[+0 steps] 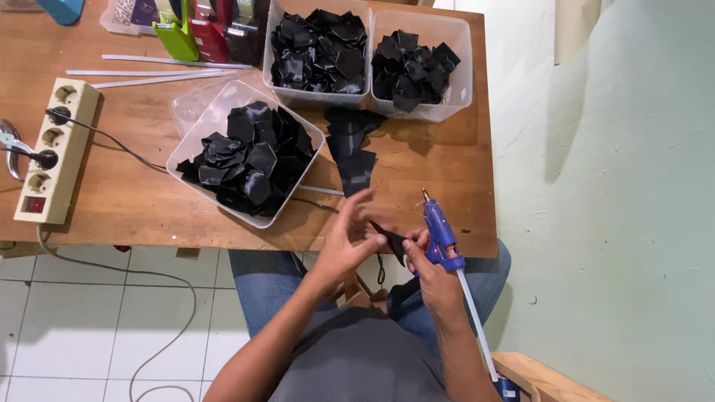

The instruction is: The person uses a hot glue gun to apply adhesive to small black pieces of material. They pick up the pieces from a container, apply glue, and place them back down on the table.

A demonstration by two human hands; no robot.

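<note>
My right hand (430, 269) grips a blue hot glue gun (441, 234) at the table's near edge, nozzle pointing away from me, a white glue stick (475, 321) trailing back from it. My left hand (347, 237) pinches a small folded black fabric piece (390, 240) between thumb and fingers, the other fingers spread, just left of the glue gun. Both hands hover over my lap at the wooden table (134, 197) edge. A short row of black fabric pieces (351, 152) lies on the table beyond my hands.
Three clear plastic tubs hold black fabric pieces: one near left (248, 152), two at the back (319, 50) (421, 63). A power strip (51, 149) with plugged cables lies at left. Spare glue sticks (160, 74) and tape dispensers (208, 31) sit at the back. A pale green wall (618, 186) stands at right.
</note>
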